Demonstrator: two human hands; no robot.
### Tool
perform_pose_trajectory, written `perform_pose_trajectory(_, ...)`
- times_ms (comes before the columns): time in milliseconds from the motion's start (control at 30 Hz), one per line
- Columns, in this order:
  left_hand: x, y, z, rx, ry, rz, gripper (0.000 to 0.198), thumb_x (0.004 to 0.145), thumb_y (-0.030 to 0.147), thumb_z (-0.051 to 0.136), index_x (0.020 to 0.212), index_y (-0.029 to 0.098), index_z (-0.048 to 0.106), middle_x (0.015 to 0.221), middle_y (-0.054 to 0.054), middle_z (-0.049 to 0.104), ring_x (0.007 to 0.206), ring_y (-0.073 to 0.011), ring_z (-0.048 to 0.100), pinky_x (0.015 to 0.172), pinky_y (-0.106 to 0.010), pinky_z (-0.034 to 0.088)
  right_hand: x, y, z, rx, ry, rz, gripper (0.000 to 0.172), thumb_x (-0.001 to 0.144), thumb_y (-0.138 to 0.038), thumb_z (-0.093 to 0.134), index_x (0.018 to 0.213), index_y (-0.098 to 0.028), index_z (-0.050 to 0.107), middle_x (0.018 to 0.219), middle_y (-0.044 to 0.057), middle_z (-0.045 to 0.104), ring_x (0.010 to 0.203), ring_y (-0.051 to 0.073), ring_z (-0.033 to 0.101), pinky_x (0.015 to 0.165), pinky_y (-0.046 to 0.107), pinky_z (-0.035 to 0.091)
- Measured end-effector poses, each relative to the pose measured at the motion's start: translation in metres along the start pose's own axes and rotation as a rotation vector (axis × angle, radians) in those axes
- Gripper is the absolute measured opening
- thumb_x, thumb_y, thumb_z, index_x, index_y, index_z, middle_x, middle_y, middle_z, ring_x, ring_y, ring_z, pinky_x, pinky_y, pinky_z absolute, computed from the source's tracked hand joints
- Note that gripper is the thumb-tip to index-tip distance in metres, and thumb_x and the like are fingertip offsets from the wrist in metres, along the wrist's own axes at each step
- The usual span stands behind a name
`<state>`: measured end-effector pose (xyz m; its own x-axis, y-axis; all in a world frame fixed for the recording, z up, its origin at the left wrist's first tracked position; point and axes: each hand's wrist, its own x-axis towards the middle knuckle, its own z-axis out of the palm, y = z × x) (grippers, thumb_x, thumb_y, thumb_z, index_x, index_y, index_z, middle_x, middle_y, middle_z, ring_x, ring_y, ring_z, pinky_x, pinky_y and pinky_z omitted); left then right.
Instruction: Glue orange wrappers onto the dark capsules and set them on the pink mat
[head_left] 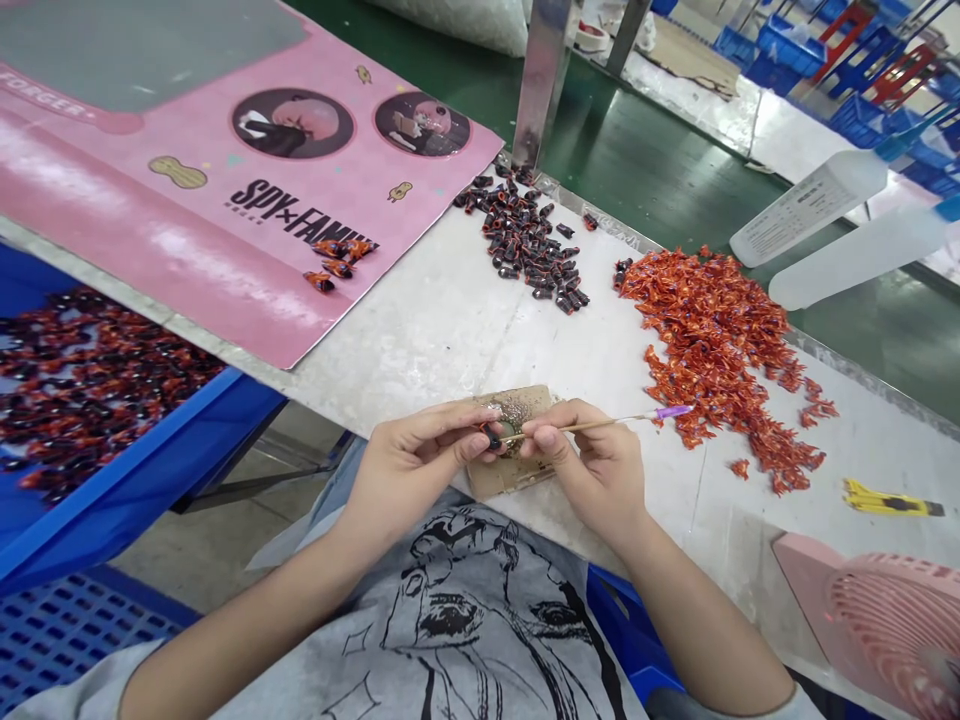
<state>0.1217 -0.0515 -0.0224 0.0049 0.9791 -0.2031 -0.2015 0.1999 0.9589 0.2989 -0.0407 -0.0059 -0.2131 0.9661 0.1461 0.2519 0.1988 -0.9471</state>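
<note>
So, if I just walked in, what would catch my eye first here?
Probably the heap of orange pieces on the table, right of a smaller cluster of dark pieces. The pink mat at the upper left also stands out. In the middle, the left hand holds a small dark part and the right hand a thin stick with a purple end.

A pale worktable (405,320) stretches beyond the left hand (409,460) and right hand (600,480), with a metal post (541,90) before a green surface (675,180) streaked by reflected light. Far off to their right sit blurred blue bins (791,45) and red stools (847,40); grey floor (202,545) shows low on the left hand's outer side.
</note>
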Motion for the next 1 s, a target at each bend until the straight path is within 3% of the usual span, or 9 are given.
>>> perform_pose_trajectory(233, 0.001, -0.001, -0.007, -0.008, 0.077, -0.034, 0.021, 0.065, 0.024, 0.086, 0.085, 0.02, 0.079, 0.078, -0.002, 0.081, 0.068, -0.0166, 0.075, 0.068, -0.026, 0.065, 0.005, 0.016, 0.0, -0.306, -0.114, -0.124, 0.026, 0.095, -0.026, 0.054, 0.074, -0.018, 0.067, 0.072, 0.006, 0.074, 0.066, 0.017, 0.068, 0.065, 0.028, 0.053)
perform_pose_trajectory(333, 0.001, 0.0, -0.007, 0.02, 0.089, -0.049, 0.023, 0.063, 0.028, 0.088, 0.082, 0.018, 0.078, 0.08, -0.004, 0.081, 0.069, -0.0182, 0.075, 0.069, -0.029, 0.065, 0.004, 0.013, 0.0, -0.218, -0.099, -0.044, 0.029, 0.095, -0.03, 0.055, 0.071, -0.019, 0.067, 0.072, 0.005, 0.074, 0.064, 0.016, 0.068, 0.062, 0.027, 0.053)
perform_pose_trajectory(533, -0.003, 0.002, -0.002, 0.103, 0.006, -0.05, 0.017, 0.066, 0.028, 0.085, 0.079, 0.019, 0.079, 0.084, -0.006, 0.082, 0.077, -0.0226, 0.076, 0.075, -0.034, 0.066, -0.002, -0.002, 0.0, 0.081, 0.044, 0.111, 0.033, 0.092, -0.05, 0.061, 0.077, -0.021, 0.069, 0.071, 0.004, 0.074, 0.063, 0.016, 0.069, 0.061, 0.027, 0.057)
perform_pose_trajectory(633, -0.004, 0.003, 0.001, 0.115, -0.016, -0.033, 0.011, 0.067, 0.023, 0.083, 0.078, 0.021, 0.08, 0.083, -0.004, 0.081, 0.077, -0.0221, 0.077, 0.073, -0.032, 0.065, -0.003, -0.003, 0.0, 0.112, 0.041, 0.117, 0.037, 0.09, -0.055, 0.062, 0.077, -0.021, 0.07, 0.072, 0.005, 0.075, 0.064, 0.016, 0.069, 0.063, 0.029, 0.058)
perform_pose_trajectory(1000, -0.006, 0.006, 0.007, 0.111, -0.015, -0.055, 0.011, 0.067, 0.019, 0.08, 0.077, 0.023, 0.08, 0.082, -0.002, 0.081, 0.074, -0.0208, 0.077, 0.074, -0.031, 0.065, -0.002, -0.003, 0.0, 0.091, 0.026, 0.04, 0.037, 0.093, -0.049, 0.06, 0.071, -0.021, 0.069, 0.076, 0.004, 0.075, 0.069, 0.015, 0.071, 0.065, 0.027, 0.058)
